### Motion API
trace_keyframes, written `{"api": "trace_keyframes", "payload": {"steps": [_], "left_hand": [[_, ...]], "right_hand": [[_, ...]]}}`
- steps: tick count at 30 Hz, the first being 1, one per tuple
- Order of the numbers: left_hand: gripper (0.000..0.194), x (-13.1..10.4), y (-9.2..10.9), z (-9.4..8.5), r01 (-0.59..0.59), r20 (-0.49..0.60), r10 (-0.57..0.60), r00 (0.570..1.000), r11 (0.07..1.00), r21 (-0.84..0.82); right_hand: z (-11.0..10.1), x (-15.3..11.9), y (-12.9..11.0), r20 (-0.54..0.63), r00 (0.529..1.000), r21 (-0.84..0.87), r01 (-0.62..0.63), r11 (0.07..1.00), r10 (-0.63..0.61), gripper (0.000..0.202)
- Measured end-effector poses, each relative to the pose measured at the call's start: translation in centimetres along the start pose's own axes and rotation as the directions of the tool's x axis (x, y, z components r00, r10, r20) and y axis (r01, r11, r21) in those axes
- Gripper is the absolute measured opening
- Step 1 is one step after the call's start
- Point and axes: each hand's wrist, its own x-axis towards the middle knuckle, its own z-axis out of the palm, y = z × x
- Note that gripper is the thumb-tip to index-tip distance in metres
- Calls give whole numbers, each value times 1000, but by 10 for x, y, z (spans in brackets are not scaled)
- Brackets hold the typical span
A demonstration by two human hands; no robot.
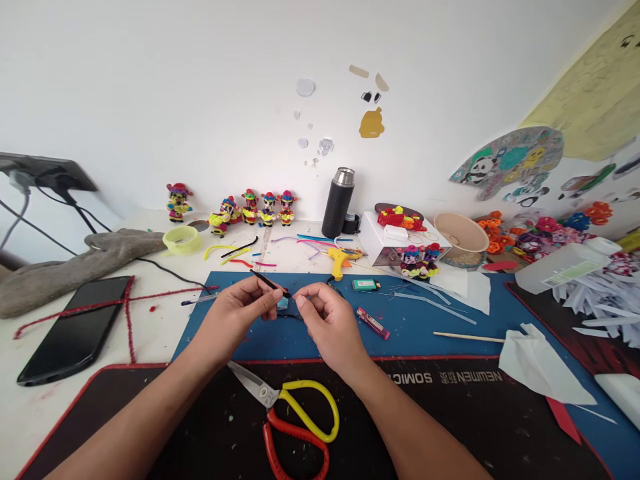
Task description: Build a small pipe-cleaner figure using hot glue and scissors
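Observation:
A short black pipe cleaner [264, 279] is pinched between the thumb and fingers of my left hand [243, 308]. Its far end points toward my right hand [331, 323], whose thumb and fingertips are pressed together close to that end. Whatever sits between the right fingertips is too small to make out. Both hands hover over the blue mat [400, 323]. Below them, scissors [267, 395] with one yellow and one red handle lie on the black desk mat [200, 427]. A yellow glue gun [340, 261] is just beyond my right hand.
Several small figures [250, 207] stand along the wall. A black thermos [339, 203] and a white box [373, 240] are behind the mat. At left lie a black phone [75, 327] and red pipe cleaners [131, 327]. A pink lighter [373, 324] rests at right.

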Motion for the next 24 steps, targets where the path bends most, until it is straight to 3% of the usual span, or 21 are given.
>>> {"api": "trace_keyframes", "payload": {"steps": [10,24], "left_hand": [[34,1,3,2,-8,32,9,999,1000,-24],[34,0,16,8,-18,79,17,997,1000,14]], "right_hand": [[0,0,1,6,1000,-16,10,1000,-10,26],[-1,-3,-1,32,994,-168,108,980,-104,15]]}}
